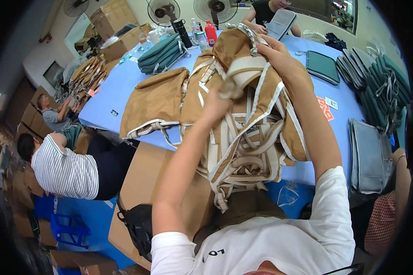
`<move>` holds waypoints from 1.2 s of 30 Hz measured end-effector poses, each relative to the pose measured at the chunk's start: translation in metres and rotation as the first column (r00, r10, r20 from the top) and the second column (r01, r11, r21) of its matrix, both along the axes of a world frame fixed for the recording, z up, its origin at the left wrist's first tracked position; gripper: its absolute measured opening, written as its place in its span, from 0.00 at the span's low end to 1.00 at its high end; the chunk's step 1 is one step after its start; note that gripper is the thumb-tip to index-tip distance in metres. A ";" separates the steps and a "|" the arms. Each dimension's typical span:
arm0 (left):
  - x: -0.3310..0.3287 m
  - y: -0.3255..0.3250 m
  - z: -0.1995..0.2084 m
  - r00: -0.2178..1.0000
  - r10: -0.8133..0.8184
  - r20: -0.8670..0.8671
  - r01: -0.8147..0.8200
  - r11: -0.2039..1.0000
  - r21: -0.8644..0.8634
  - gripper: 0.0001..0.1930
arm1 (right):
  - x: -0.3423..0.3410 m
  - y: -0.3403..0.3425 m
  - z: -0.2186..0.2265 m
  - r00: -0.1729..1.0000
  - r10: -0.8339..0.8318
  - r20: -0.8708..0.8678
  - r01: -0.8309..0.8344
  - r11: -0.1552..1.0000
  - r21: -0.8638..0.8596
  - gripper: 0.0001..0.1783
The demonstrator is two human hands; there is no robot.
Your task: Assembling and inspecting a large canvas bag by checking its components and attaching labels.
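A brown cloth bag [257,114] with white-bound seams and many cream webbing straps hangs over the table's near edge, its straps bunched below. My right hand [276,51] is closed on the bag's top edge, beside a white patterned cord. Over the bag's middle, my left hand [219,104] is curled and smeared by motion, against a blurred beige piece that I cannot make out. A wide cream webbing strap [248,66] curves between the hands. To the left, a flat brown cloth piece [156,98] with white edging lies on the table.
The blue-covered table [103,103] carries stacked green cases [160,55], bottles and another green case [322,67]. Grey and green cases [376,87] pile up at right. A cardboard sheet [142,183] and a black bag [137,229] are at lower left. Several people sit around.
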State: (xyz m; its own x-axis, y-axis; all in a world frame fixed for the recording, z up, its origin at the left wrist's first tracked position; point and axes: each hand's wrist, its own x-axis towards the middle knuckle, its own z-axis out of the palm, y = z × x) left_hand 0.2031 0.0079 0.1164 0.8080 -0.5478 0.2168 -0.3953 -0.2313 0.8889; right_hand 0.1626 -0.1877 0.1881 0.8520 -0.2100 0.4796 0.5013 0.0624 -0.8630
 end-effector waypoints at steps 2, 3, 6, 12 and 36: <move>0.001 0.025 0.013 0.927 -0.197 -0.318 0.082 0.936 -0.343 0.28 | 0.003 0.007 0.001 0.994 -0.108 0.009 0.108 0.993 -0.052 0.21; 0.002 0.033 0.010 0.926 -0.204 -0.319 0.092 0.938 -0.334 0.28 | 0.003 0.007 0.000 0.993 -0.118 0.009 0.118 0.992 -0.042 0.21; -0.015 0.057 -0.017 0.470 -0.551 -0.690 0.208 0.829 -0.520 0.26 | 0.014 0.010 0.000 0.969 -0.237 0.075 0.248 0.940 -0.234 0.18; -0.097 0.062 -0.030 0.413 -0.767 -0.491 0.293 0.623 -0.726 0.29 | 0.018 0.027 -0.004 0.887 -0.346 0.307 0.458 0.745 -0.484 0.17; -0.158 0.053 -0.031 0.511 -0.583 -0.631 -0.294 0.571 -0.767 0.28 | -0.185 0.114 -0.105 0.967 -0.071 0.244 0.245 0.514 -0.822 0.43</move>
